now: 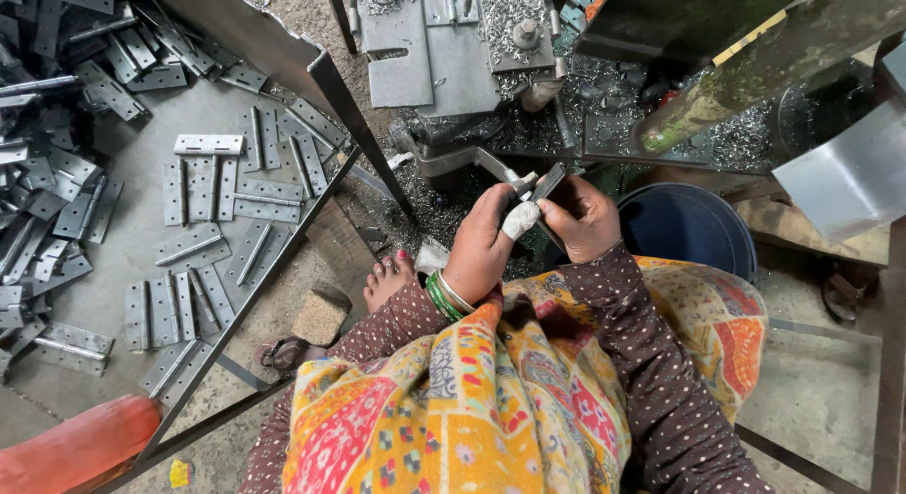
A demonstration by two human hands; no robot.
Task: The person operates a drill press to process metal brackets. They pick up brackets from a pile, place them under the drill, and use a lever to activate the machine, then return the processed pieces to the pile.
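My left hand [483, 244], with green bangles at the wrist and a white wrap on one finger, and my right hand [582, 216] meet in front of me. Between them they grip a small dark metal hinge piece [547, 183], held just below the grey drilling machine [453, 50]. Both hands have their fingers closed on the piece. My lap is covered by a bright patterned cloth [491, 400].
A grey metal tray [132, 258] at the left holds several flat hinges [203, 187], with a heap at its far left. Metal shavings [585, 126] cover the machine base. A dark blue bucket [689, 225] stands to the right, my bare foot [387, 279] and a wooden block [321, 315] below the tray.
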